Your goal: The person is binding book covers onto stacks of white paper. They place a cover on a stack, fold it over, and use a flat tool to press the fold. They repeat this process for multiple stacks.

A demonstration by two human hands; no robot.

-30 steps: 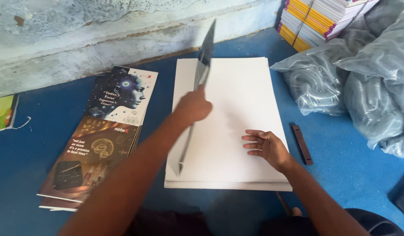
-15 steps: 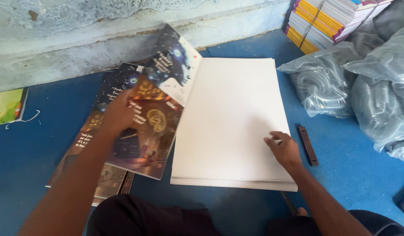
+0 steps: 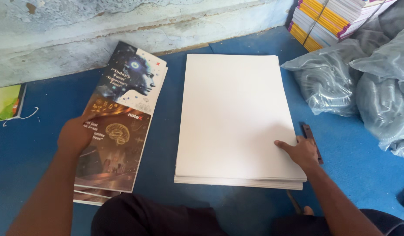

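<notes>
The left hand (image 3: pixel 75 135) lies flat on the printed cover sheet (image 3: pixel 119 126); the right hand (image 3: pixel 301 150), fingers spread, presses the white stack (image 3: pixel 232 113).

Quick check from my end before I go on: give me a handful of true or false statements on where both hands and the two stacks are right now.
1. The left hand rests on the pile of dark printed covers. True.
2. The right hand lies on the stack of plain white sheets, near its lower right corner. True.
3. The white stack sits left of the printed covers. False: it sits to their right.
4. The right hand holds the small dark brown bar in the air. False: the bar lies on the blue floor beside that hand.
5. Clear plastic bags lie to the right of the white stack. True.
</notes>
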